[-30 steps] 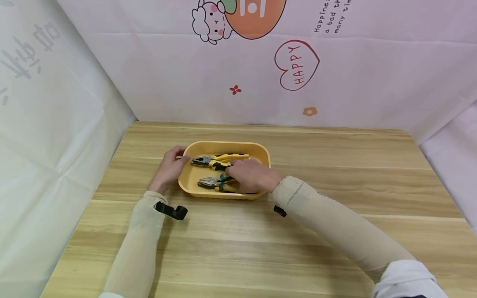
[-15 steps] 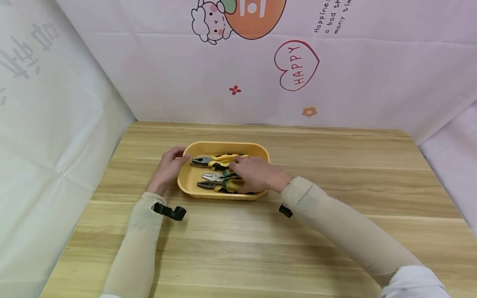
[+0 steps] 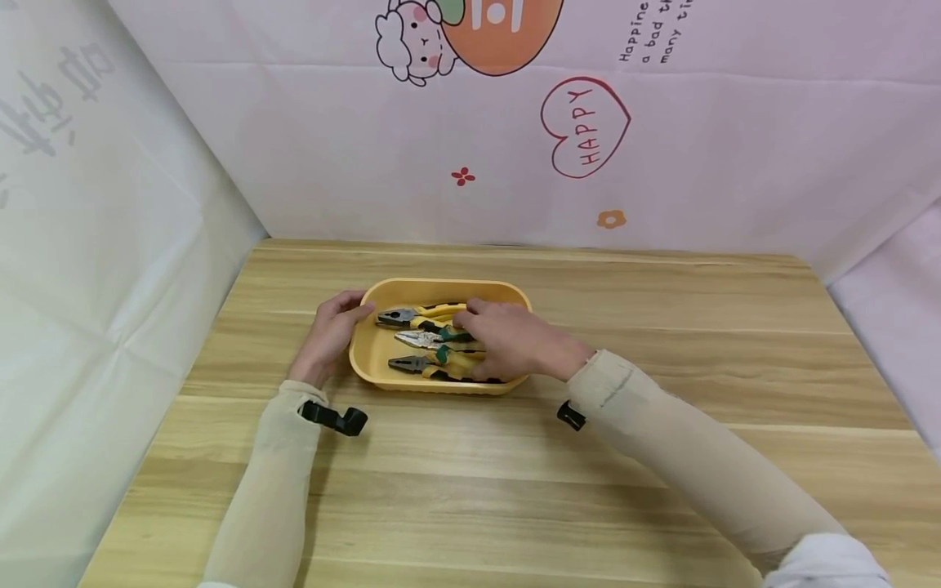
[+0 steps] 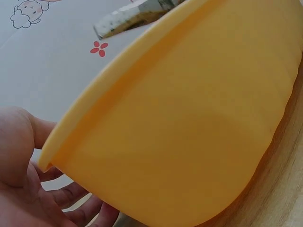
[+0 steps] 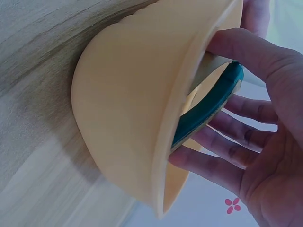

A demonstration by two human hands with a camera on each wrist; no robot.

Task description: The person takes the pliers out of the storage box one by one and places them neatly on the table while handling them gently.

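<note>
Your right hand (image 3: 509, 336) holds the green pliers (image 3: 429, 339) by their right end, long axis left-right; your left hand (image 3: 332, 331) grips the bin (image 4: 175, 123).

I can see a way in over the near rim of the tray (image 3: 377, 349), between the two sleeved forearms (image 3: 265, 490); the left hand (image 3: 332, 333) grips the left end and bars it; the right hand (image 3: 515, 336), holding the middle pliers (image 3: 421, 339), covers the right side; the far pliers (image 3: 412, 319) and near pliers (image 3: 429, 370) crowd it closely; bare tray floor shows left of their tips; beyond the table (image 3: 662, 310), wall cloth (image 3: 353, 163) stops any passage.
</note>
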